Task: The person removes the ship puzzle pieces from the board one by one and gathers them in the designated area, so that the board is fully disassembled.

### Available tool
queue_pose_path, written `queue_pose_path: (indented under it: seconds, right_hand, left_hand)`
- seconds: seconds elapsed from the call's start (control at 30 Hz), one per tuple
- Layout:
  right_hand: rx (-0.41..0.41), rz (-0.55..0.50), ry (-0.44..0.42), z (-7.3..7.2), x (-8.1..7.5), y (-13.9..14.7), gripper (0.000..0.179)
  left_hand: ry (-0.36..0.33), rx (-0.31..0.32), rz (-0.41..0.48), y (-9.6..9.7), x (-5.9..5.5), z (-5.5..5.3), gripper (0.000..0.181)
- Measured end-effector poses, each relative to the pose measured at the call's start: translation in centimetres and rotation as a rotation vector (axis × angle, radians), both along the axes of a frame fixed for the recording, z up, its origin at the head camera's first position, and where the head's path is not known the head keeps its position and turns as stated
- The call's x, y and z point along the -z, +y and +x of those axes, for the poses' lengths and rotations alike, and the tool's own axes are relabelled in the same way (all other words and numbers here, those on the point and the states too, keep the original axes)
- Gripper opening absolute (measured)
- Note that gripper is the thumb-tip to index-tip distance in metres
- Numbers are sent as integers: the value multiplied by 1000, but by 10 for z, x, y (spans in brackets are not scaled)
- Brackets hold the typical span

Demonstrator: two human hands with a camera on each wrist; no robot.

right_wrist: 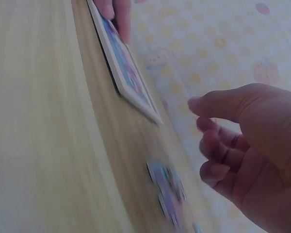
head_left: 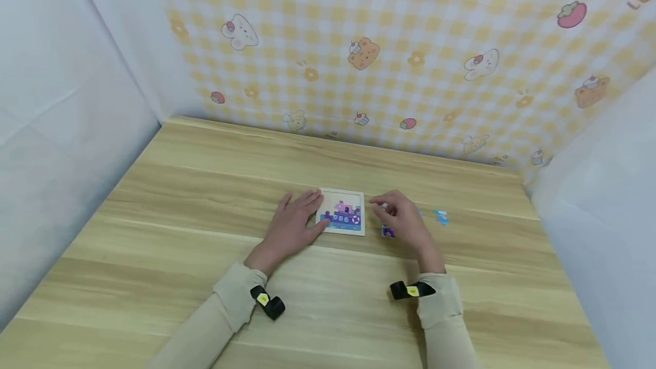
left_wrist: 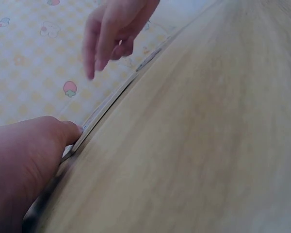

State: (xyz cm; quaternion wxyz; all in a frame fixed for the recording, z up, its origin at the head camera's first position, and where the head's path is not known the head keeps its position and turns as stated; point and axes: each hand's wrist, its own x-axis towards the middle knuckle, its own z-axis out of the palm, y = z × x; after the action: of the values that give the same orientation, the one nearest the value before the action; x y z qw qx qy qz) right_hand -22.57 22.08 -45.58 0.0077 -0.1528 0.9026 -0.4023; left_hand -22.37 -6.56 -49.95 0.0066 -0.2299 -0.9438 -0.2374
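Observation:
A small jigsaw board [head_left: 363, 218] with a pale rim lies flat on the table, its picture of a pink and purple ship on blue water partly filled in. My left hand [head_left: 292, 224] rests over the board's left side, fingers extended at the upper corner and thumb on the lower part. To the right of the board, my right hand [head_left: 405, 222] hovers with loosely bent fingers. The right wrist view shows a gap between its thumb and fingers, with nothing held. A purple jigsaw piece [head_left: 388, 232] lies below that hand, which partly covers other pieces.
Blue jigsaw pieces [head_left: 441, 216] lie on the wooden table [head_left: 318, 300] right of my right hand. A yellow-checked cloth [head_left: 328, 61] with cartoon prints hangs behind the table's back edge. White sheets [head_left: 61, 130] stand along both sides.

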Motion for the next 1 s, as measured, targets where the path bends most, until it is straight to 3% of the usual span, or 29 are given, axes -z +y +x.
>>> queue_pose_path:
  seconds: [0.23, 0.5, 1.0]
  right_hand:
    - [-87, 143, -97, -19, 0, -50, 35]
    - [-76, 245, -160, -28, -1, -73, 45]
    - [-31, 148, -236, -28, 5, -67, 36]
  left_hand:
    - [0, 5, 1, 2, 1, 3, 67]
    - [9, -4, -4, 1, 0, 0, 67]
    - [8, -4, -1, 4, 1, 0, 66]
